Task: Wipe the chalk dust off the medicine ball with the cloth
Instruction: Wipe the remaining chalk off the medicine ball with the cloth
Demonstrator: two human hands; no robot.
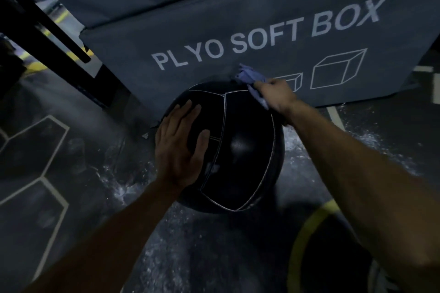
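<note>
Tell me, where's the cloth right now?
The blue cloth is gripped in the right hand, against the medicine ball's upper right edge, just before the plyo soft box.

Medicine ball before plyo box

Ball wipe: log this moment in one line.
left hand flat on ball | right hand holds cloth at far edge

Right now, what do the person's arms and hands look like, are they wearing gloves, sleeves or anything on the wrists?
Both arms are bare from the bottom of the picture to the fingertips: no sleeves show. The left hand and right hand have no gloves. No watch, band or ring can be made out, though the light is dim and the picture soft.
</note>
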